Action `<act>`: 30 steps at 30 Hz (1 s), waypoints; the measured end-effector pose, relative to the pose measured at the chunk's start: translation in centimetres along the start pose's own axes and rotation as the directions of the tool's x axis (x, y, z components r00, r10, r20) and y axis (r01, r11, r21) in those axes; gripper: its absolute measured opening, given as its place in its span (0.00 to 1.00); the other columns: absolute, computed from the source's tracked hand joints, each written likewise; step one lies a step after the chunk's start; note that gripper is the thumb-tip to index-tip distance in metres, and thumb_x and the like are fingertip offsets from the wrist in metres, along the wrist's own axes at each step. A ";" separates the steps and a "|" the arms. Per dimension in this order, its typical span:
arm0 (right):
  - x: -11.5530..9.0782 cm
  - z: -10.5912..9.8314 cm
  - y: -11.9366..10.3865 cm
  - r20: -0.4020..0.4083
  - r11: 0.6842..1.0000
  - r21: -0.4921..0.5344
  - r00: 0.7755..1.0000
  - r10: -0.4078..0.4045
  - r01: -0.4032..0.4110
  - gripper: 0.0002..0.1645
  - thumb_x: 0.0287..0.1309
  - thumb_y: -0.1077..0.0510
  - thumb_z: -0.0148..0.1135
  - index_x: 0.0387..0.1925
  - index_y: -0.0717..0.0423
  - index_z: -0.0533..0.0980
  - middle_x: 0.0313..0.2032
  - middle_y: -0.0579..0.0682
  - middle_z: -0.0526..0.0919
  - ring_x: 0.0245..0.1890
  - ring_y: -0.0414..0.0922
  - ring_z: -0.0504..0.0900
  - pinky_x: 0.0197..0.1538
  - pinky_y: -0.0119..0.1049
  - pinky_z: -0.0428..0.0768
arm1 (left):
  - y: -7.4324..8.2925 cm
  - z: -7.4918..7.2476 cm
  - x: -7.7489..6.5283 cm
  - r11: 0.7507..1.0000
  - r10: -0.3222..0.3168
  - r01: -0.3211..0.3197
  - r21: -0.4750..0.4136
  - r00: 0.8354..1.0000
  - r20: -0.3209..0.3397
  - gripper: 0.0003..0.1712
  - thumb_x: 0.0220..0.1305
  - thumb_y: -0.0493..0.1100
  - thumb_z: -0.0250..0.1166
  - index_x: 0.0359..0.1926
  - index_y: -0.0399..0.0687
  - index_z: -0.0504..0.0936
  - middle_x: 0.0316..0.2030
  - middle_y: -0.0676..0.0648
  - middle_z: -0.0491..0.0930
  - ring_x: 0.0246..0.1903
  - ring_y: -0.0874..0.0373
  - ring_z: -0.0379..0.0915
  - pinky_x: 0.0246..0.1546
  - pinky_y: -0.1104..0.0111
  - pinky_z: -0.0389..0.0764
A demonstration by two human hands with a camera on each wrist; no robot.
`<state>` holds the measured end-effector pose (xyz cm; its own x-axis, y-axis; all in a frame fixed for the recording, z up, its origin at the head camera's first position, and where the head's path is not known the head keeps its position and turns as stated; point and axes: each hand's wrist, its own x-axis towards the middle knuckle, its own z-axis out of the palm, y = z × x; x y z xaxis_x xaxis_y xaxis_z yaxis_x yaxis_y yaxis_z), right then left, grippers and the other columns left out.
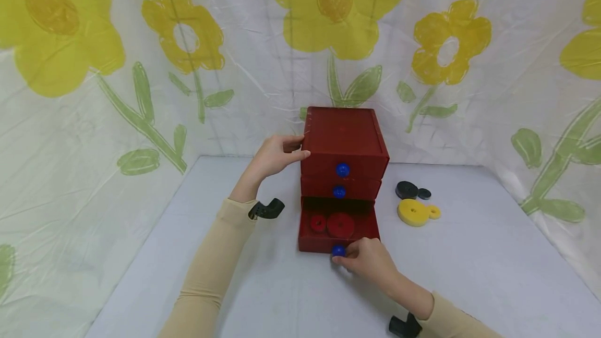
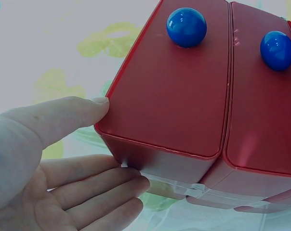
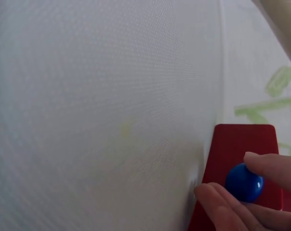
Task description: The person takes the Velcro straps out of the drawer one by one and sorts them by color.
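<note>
A dark red drawer cabinet (image 1: 345, 132) with three stacked drawers stands on the table. Its bottom drawer (image 1: 312, 244) is pulled out and holds a small red disc (image 1: 318, 222) and a larger red disc (image 1: 340, 225), each with a centre hole. My right hand (image 1: 373, 265) has thumb and fingers around that drawer's blue knob (image 3: 244, 183). At the cabinet's upper left front corner, my left hand (image 1: 277, 156) lays its thumb on the front edge. Its other fingers (image 2: 95, 190) extend straight along the side wall.
Right of the cabinet lie a large black disc (image 1: 406, 190) and a small black disc (image 1: 424, 194). Closer to me are a large yellow disc (image 1: 412, 212) and a small yellow disc (image 1: 434, 212). A flower-patterned curtain (image 1: 263, 93) hangs behind the white table (image 1: 263, 286).
</note>
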<state>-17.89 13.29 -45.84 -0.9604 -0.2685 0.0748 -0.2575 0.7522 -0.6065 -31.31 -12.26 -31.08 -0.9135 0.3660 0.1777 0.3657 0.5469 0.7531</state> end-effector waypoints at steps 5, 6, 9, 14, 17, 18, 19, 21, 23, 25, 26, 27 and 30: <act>0.0 -0.1 0.0 0.010 1.000 0.009 1.000 -0.011 0.011 0.16 0.46 0.42 0.72 0.23 0.50 0.85 0.14 0.35 0.78 0.15 0.33 0.72 0.21 0.26 0.73 | 0.0 0.0 0.1 1.000 -0.002 0.002 0.005 1.000 -0.001 0.35 0.61 0.57 0.64 0.66 0.48 0.70 0.62 0.46 0.72 0.59 0.54 0.72 0.56 0.58 0.75; 0.0 -0.1 0.0 0.011 1.000 0.008 1.000 -0.015 0.015 0.16 0.46 0.42 0.72 0.24 0.50 0.85 0.14 0.35 0.78 0.15 0.32 0.72 0.21 0.26 0.73 | 0.0 0.0 0.1 1.000 -0.002 0.002 0.004 1.000 -0.001 0.35 0.61 0.57 0.64 0.66 0.48 0.70 0.63 0.46 0.72 0.60 0.54 0.71 0.56 0.58 0.75; 0.0 -0.2 -0.1 0.011 0.999 0.003 0.999 -0.032 0.032 0.15 0.46 0.43 0.72 0.24 0.50 0.85 0.15 0.35 0.79 0.15 0.31 0.73 0.21 0.25 0.74 | 0.0 0.0 0.1 1.000 -0.001 0.001 0.003 1.000 0.001 0.35 0.61 0.57 0.64 0.66 0.48 0.70 0.63 0.46 0.72 0.60 0.54 0.71 0.56 0.58 0.75; -0.2 -0.8 -0.2 0.008 0.999 0.002 0.999 -0.048 0.048 0.15 0.46 0.43 0.72 0.26 0.50 0.86 0.17 0.36 0.81 0.17 0.30 0.74 0.24 0.23 0.75 | 0.1 0.0 0.0 1.000 -0.002 0.002 0.003 1.000 0.002 0.35 0.61 0.56 0.64 0.66 0.48 0.70 0.63 0.46 0.72 0.59 0.54 0.72 0.56 0.58 0.75; -0.2 -1.3 -0.3 0.015 0.999 0.005 0.999 -0.038 0.038 0.13 0.47 0.43 0.72 0.27 0.48 0.86 0.19 0.36 0.82 0.19 0.29 0.75 0.25 0.23 0.76 | 0.0 0.0 0.0 1.000 -0.006 0.006 0.003 1.000 0.002 0.35 0.60 0.57 0.64 0.66 0.49 0.70 0.63 0.46 0.72 0.60 0.54 0.71 0.56 0.58 0.75; -0.3 -1.5 -0.3 0.017 0.999 0.005 0.999 -0.033 0.033 0.13 0.47 0.43 0.72 0.27 0.47 0.86 0.19 0.35 0.82 0.19 0.29 0.76 0.25 0.23 0.76 | 0.0 0.0 0.0 1.000 -0.007 0.007 0.002 1.000 0.003 0.36 0.60 0.57 0.64 0.66 0.49 0.70 0.63 0.46 0.71 0.60 0.53 0.71 0.56 0.57 0.75; -0.3 -1.6 -0.3 0.018 0.999 0.004 0.999 -0.032 0.032 0.12 0.47 0.44 0.71 0.28 0.46 0.86 0.20 0.35 0.82 0.20 0.29 0.76 0.26 0.23 0.76 | 0.0 0.0 0.0 1.000 -0.007 0.007 0.001 1.000 0.004 0.36 0.60 0.57 0.64 0.66 0.49 0.69 0.63 0.46 0.71 0.60 0.53 0.71 0.56 0.57 0.75; -0.3 -2.0 -0.4 0.016 1.000 0.013 1.000 -0.025 0.025 0.11 0.48 0.44 0.71 0.27 0.45 0.86 0.20 0.34 0.82 0.20 0.29 0.76 0.26 0.24 0.76 | 0.0 0.0 0.1 1.000 -0.006 0.006 0.002 1.000 0.005 0.36 0.60 0.57 0.64 0.66 0.49 0.69 0.63 0.46 0.71 0.60 0.53 0.71 0.56 0.57 0.75; -0.3 -2.3 -0.4 0.008 1.000 0.017 1.000 -0.021 0.021 0.10 0.48 0.44 0.71 0.27 0.44 0.85 0.20 0.34 0.82 0.20 0.29 0.76 0.26 0.24 0.77 | 0.0 0.0 0.1 1.000 -0.005 0.005 0.002 1.000 0.005 0.36 0.61 0.57 0.64 0.66 0.48 0.69 0.63 0.46 0.72 0.60 0.53 0.71 0.56 0.57 0.75; -0.2 -2.7 -0.5 -0.003 0.999 0.025 1.000 -0.022 0.022 0.09 0.48 0.45 0.71 0.26 0.44 0.85 0.20 0.34 0.82 0.21 0.30 0.76 0.26 0.24 0.77 | 0.0 0.0 0.1 1.000 -0.004 0.004 0.003 1.000 0.004 0.35 0.61 0.57 0.64 0.66 0.48 0.69 0.63 0.46 0.72 0.60 0.53 0.71 0.56 0.57 0.75; -0.2 -2.9 -0.6 -0.011 0.999 0.030 1.000 -0.021 0.021 0.10 0.48 0.44 0.71 0.26 0.44 0.84 0.20 0.34 0.82 0.21 0.31 0.77 0.27 0.24 0.77 | 0.0 -0.1 0.1 1.000 -0.004 0.004 0.004 1.000 0.004 0.35 0.61 0.57 0.64 0.66 0.48 0.69 0.63 0.46 0.72 0.60 0.53 0.71 0.56 0.57 0.75; -0.2 -3.1 -0.6 -0.019 0.999 0.029 1.000 -0.021 0.021 0.10 0.49 0.44 0.71 0.25 0.44 0.84 0.20 0.34 0.82 0.21 0.31 0.77 0.27 0.24 0.77 | 0.0 0.0 0.1 1.000 -0.003 0.003 0.006 1.000 0.002 0.35 0.61 0.56 0.64 0.66 0.48 0.70 0.63 0.46 0.72 0.59 0.53 0.71 0.56 0.58 0.75; 0.1 -3.9 -0.8 -0.043 0.999 0.046 0.999 -0.019 0.021 0.10 0.49 0.46 0.71 0.26 0.46 0.84 0.21 0.36 0.82 0.22 0.32 0.77 0.27 0.24 0.77 | 0.0 -0.1 0.1 1.000 0.000 0.000 0.008 1.000 0.001 0.35 0.61 0.56 0.64 0.66 0.48 0.69 0.63 0.46 0.72 0.59 0.53 0.72 0.56 0.58 0.76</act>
<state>-18.16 15.03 -42.29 -0.9589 -0.2570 0.1204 -0.2728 0.7178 -0.6406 -31.42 -12.28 -31.05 -0.9133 0.3668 0.1769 0.3669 0.5529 0.7481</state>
